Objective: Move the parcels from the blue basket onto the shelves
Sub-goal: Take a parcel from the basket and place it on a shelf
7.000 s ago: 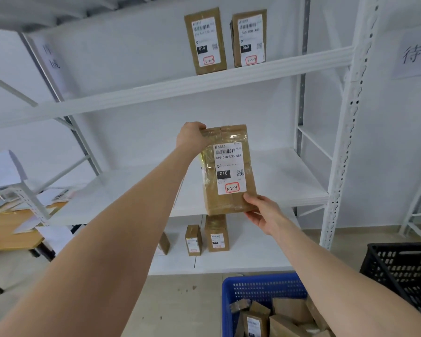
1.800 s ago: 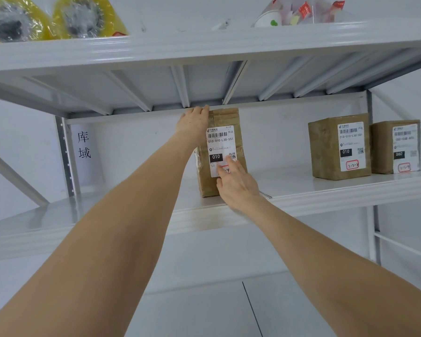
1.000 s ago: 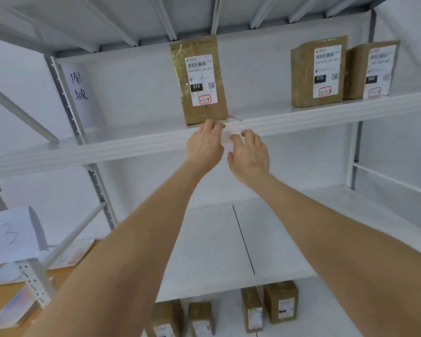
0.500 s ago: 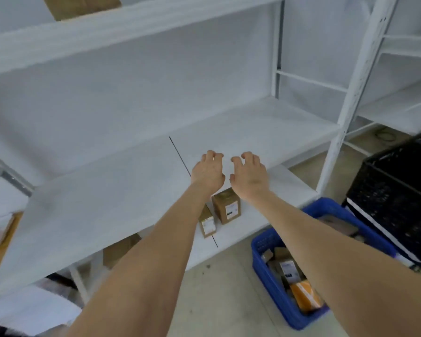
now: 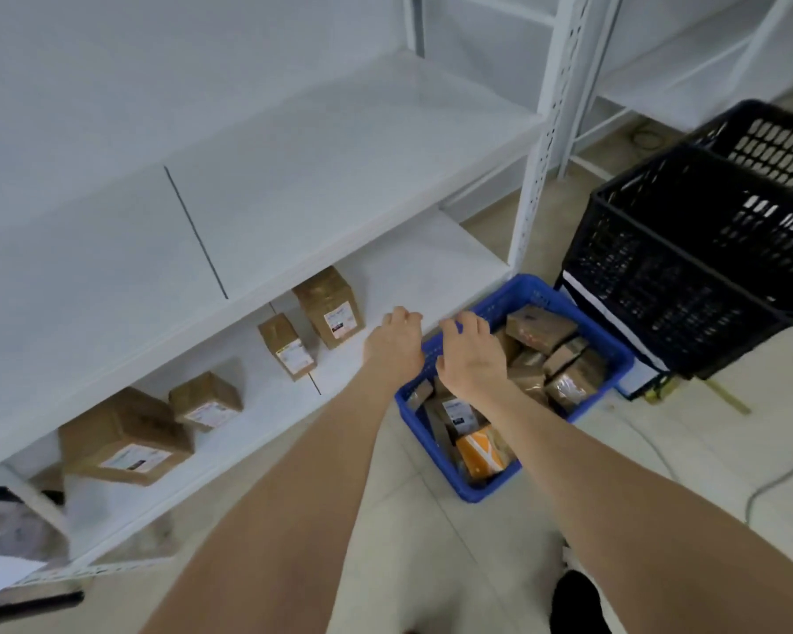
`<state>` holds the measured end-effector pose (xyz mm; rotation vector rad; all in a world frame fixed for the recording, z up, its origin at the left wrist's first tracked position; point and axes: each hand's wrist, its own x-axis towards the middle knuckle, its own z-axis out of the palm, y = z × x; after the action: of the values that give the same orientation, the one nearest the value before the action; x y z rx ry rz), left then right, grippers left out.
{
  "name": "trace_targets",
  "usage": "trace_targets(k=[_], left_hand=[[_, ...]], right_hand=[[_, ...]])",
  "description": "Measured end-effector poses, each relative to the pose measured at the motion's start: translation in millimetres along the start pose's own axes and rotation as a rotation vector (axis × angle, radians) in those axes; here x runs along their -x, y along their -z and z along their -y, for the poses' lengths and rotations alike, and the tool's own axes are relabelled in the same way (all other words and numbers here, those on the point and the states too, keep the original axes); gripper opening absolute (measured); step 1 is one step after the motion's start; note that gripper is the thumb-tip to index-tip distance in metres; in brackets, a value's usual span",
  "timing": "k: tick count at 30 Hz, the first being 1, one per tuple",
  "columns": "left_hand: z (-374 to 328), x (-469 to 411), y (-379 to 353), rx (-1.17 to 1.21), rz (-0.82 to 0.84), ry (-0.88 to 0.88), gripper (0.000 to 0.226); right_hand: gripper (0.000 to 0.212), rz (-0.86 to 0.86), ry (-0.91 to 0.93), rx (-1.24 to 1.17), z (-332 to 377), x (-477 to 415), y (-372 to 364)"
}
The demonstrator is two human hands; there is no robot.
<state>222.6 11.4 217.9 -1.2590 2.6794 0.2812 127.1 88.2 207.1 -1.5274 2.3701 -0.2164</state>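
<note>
Far to the left of the blue basket point(image 5: 472, 494), the largest brown parcel point(image 5: 124, 443) lies on the bottom shelf point(image 5: 413, 267) with its label facing up. Closer to the basket on the same shelf come a smaller parcel point(image 5: 204, 400), then a small upright parcel point(image 5: 287, 345), then a taller parcel point(image 5: 328, 306), the nearest of the four to the basket. The middle shelf point(image 5: 317, 167) runs above them, up and to the left of the basket.

My left hand point(image 5: 394, 343) hovers just left of the basket, over the front edge of the bottom shelf. Its fingers point(image 5: 404, 315) are loosely curled and hold nothing.

My right hand point(image 5: 470, 354) hovers over the left part of the basket, just beside the left hand and apart from it. Its fingers point(image 5: 465, 320) are relaxed, slightly bent, and hold nothing. I cannot tell whether they touch the contents below.

The basket stands on the floor. It holds a pile of brown parcels point(image 5: 541, 329), with an orange packet point(image 5: 479, 455) at its near end.

A white upright post point(image 5: 536, 144) rises behind the basket. Black crates point(image 5: 687, 286) stand just beside the basket on its right.
</note>
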Motion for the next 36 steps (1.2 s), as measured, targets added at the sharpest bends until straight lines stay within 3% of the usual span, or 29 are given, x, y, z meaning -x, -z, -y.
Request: trace_targets(k=[8,14,22,26,30,36], left_hand=[[-113.1,-85.8,-73.5,0.065,0.098,0.078,0.050],[-156.8,-141.4,-132.4,0.133,0.178,0.118,0.041],[-161.5,-213.8,-227.6,0.209,0.330,0.189,0.050],[-154.5,-245.7,-287.8,0.316,0.420,0.310,0.058],[-144.1,-271.9,-350.2,0.374,0.469,0.454,0.050],[-128.0,-296.5,-438.7,0.414,0.485,0.583,0.055]], right_hand=[[0.054,0.155,0.021,0.009,-147.2,-56.5,-10.1],[0.049,0.258,-0.016,0.042,-226.0,-98.0,-39.8],[0.062,0.432,-0.048,0.078,-280.7,-170.8,-117.5],[0.073,0.552,-0.063,0.110,-304.0,-205.6,-173.7],[0.088,0.650,-0.063,0.178,-326.2,-243.0,-237.4],[0.106,0.760,0.049,0.320,-340.8,-285.5,-343.1]])
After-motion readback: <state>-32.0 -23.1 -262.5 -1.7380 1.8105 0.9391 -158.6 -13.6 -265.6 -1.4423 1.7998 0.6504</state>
